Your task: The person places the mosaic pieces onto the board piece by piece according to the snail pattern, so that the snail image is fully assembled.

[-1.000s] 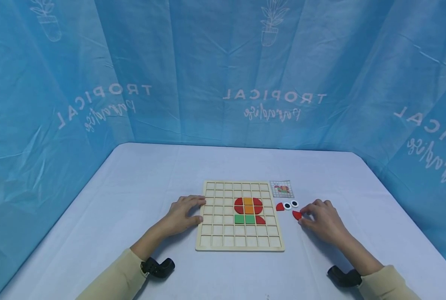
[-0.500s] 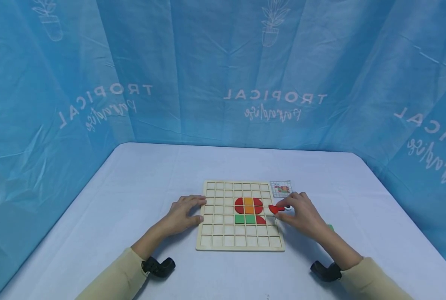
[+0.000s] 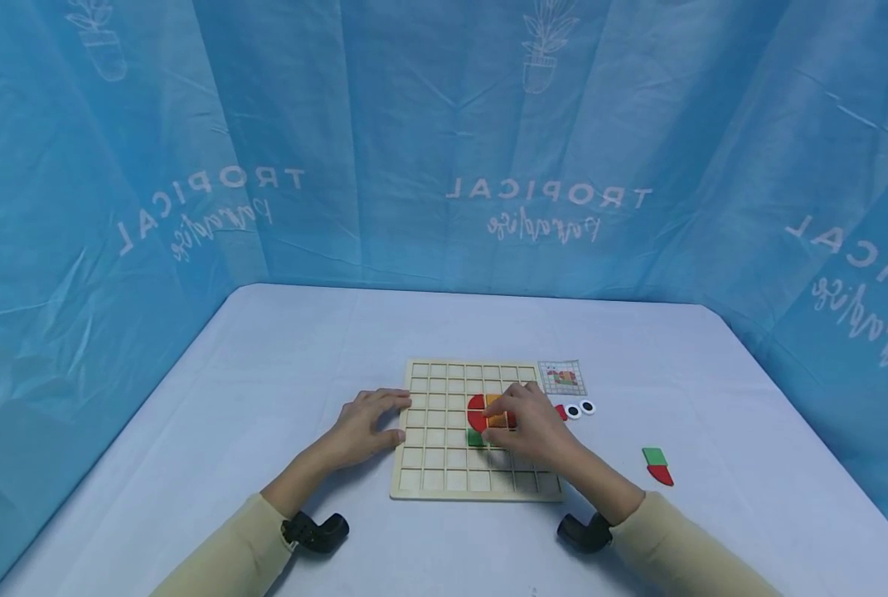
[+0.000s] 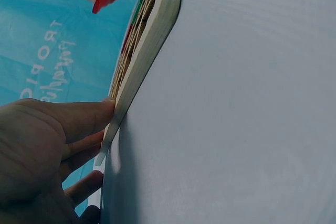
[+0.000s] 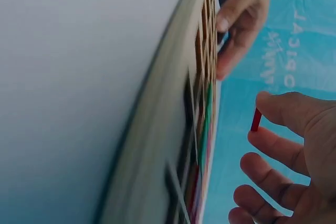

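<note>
My right hand is over the middle of the wooden grid board. Between thumb and index finger it pinches a red quarter-circle tile, seen edge-on in the right wrist view and held above the board. My left hand touches the board's left edge, its thumb and fingers spread and fairly straight. In the grid lie red and orange tiles forming a rounded shape, with a green tile below. The right hand hides part of this pattern.
A small printed pattern card lies at the board's upper right. Two white eye discs and a partly hidden red tile sit below it. Farther right are a green tile and a red quarter tile.
My right hand has carried the red quarter-circle tile leftward from the table, past the eye discs, to above the board's middle. The left hand stays at the board's edge.
</note>
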`<state>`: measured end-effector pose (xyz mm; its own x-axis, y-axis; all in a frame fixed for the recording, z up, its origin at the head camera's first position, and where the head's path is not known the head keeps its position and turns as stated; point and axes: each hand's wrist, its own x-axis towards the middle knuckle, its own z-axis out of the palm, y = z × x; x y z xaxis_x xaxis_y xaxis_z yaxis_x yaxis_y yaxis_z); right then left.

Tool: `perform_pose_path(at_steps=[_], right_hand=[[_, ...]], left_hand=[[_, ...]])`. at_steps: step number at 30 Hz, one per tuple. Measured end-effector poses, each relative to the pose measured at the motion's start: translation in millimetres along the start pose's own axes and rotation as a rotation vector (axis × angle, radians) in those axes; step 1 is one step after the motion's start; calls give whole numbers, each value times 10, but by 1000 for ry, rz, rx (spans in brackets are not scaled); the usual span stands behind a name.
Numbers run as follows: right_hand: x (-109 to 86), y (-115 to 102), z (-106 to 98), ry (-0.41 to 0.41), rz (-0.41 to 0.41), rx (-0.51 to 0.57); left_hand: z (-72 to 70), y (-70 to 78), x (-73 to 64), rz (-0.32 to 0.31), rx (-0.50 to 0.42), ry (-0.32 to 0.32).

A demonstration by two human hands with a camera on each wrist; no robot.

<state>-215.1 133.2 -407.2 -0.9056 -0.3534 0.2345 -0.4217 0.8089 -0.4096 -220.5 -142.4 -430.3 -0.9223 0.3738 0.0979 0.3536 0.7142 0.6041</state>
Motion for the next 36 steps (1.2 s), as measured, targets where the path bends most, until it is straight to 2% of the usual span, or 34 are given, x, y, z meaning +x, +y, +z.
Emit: perform_pose_path(at_steps=[5, 14, 28, 36], right_hand=[[46, -65, 136, -13, -50, -14], [77, -142, 244, -43, -37, -61], [80, -131, 288, -37, -104, -139], [71, -124, 289, -27, -115, -144]], left_hand=[[5, -2, 1, 3, 4, 2], [17, -15, 10, -8, 2, 4], [13, -14, 16, -6, -2, 5], [20, -22, 17, -1, 2, 7]])
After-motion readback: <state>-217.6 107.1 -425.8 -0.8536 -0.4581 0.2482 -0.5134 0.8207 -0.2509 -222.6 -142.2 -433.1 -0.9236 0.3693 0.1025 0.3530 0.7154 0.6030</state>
